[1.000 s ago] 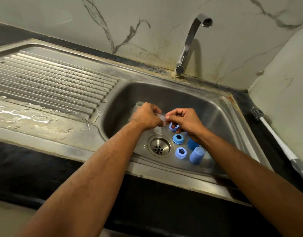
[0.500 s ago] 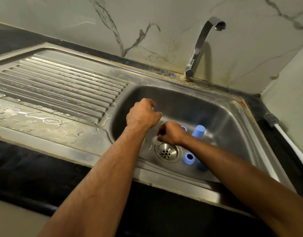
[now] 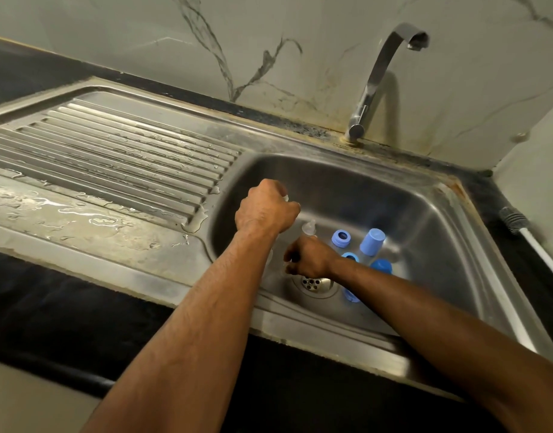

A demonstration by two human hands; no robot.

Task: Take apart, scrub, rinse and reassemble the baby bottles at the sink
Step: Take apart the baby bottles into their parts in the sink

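Observation:
My left hand point(image 3: 265, 210) is a closed fist over the left part of the sink basin point(image 3: 431, 214). A bit of clear plastic, which looks like a baby bottle point(image 3: 286, 198), shows at its knuckles; the rest is hidden. My right hand point(image 3: 309, 259) is lower, just above the drain point(image 3: 314, 282), with its fingers curled. A clear nipple point(image 3: 308, 228) sticks up from it. On the basin floor to the right lie blue screw rings point(image 3: 340, 237) point(image 3: 350, 257) point(image 3: 351, 296) and blue caps point(image 3: 372, 242) point(image 3: 382, 266).
The faucet point(image 3: 378, 73) rises behind the basin, with no water running. A wet ribbed draining board point(image 3: 112, 157) stretches to the left. A bottle brush point(image 3: 515, 220) with a white handle lies on the dark counter right of the sink.
Both hands dropped from mid-basin towards the drain. My right hand took up the clear nipple from beside the drain and now holds it upright. The view shifted left.

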